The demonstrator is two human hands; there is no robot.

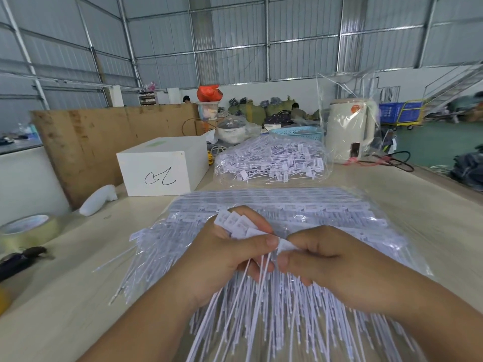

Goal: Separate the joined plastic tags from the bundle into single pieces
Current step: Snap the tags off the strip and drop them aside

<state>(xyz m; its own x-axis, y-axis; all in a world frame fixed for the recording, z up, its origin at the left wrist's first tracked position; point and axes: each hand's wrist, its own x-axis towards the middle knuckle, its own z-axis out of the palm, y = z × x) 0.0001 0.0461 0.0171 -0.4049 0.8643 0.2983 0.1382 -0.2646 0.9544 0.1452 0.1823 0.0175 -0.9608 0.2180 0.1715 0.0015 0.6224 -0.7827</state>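
Tags [236, 223] in a joined strip were held just above the big bundle [300, 218] on the table [65, 296]. The left hand [224, 257] gripped the strip with its stems trailing down, probably to steady it, while the right hand [326, 259] pinched the end tag [286, 246], seemingly to snap it free. A bag of loose tags [271, 160] lay farther back, beside a white box [162, 168] and a kettle [350, 129]. A tape roll [28, 228] sat at the left. Nothing blocked the hands.
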